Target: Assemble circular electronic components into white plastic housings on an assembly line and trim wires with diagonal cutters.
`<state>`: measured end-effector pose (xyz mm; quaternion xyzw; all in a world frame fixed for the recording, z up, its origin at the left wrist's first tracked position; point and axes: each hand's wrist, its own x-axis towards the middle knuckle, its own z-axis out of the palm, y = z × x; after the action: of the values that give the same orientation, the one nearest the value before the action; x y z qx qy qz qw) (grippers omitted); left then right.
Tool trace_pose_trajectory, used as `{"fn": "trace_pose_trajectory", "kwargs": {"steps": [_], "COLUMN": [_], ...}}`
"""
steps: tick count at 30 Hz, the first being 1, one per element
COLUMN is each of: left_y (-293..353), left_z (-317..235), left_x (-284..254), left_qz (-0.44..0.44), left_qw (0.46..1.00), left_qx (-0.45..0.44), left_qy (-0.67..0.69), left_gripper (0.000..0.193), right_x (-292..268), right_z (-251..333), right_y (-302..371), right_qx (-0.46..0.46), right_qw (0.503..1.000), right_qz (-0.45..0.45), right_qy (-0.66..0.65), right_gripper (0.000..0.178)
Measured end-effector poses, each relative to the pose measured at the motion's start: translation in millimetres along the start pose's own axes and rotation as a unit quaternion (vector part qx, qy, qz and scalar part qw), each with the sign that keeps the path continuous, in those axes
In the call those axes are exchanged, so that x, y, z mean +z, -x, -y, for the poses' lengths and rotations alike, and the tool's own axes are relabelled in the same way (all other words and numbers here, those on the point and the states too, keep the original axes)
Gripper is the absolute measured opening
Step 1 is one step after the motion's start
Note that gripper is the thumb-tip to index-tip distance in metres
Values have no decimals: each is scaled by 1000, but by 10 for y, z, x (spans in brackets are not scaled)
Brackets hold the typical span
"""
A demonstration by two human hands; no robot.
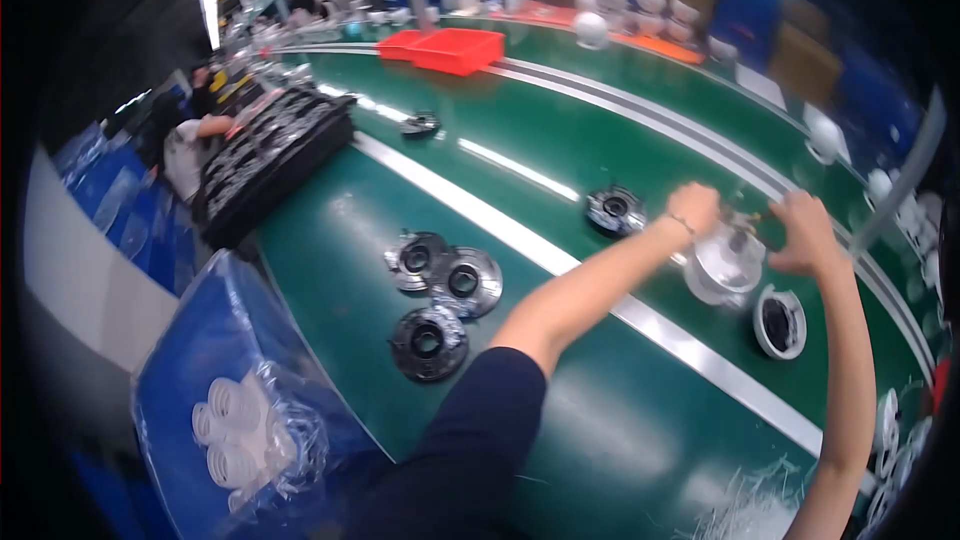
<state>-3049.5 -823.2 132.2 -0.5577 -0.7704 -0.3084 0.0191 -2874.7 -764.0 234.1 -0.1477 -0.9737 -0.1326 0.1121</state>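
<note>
From the head camera, I have both hands over the green belt table (pixel 560 420), at a clear bowl (pixel 722 278) lying on the far side of the white stripe. My left hand (pixel 695 206) is curled at the bowl's upper left; its fingertips are hidden, so I can't tell whether they pinch anything. My right hand (pixel 803 235) has thumb and fingers spread apart, just beside the bowl's right side. A small part at the bowl's top is too blurred to make out. Nearer me sits a white cup (pixel 797 340) with a dark inside. By my left arm, a blue bin (pixel 160 395) lined with a clear bag holds white ringed pieces (pixel 232 410). Farther left, a black crate (pixel 285 195) is filled with dark parts (pixel 262 138). Two red trays (pixel 462 52) stand across the table, their insides hard to see.
</note>
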Motion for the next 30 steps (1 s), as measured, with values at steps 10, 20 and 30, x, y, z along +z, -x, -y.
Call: {"fn": "trace_pose_trajectory", "kwargs": {"steps": [10, 20, 30], "left_y": [-123, -98, -139], "left_z": [323, 75, -148], "left_x": [139, 178, 279], "left_qz": [-22, -14, -21], "left_qw": [978, 974, 972], "left_qx": [46, 62, 68], "left_qy": [202, 219, 223], "left_gripper": [18, 15, 17], "right_x": [-49, -261, -141], "right_z": [-160, 117, 176], "right_y": [-293, -224, -357], "right_qx": [40, 64, 71], "right_qw": [990, 970, 952], "right_qz": [135, 222, 267], "right_qy": [27, 81, 132], "right_gripper": [47, 32, 31]}}
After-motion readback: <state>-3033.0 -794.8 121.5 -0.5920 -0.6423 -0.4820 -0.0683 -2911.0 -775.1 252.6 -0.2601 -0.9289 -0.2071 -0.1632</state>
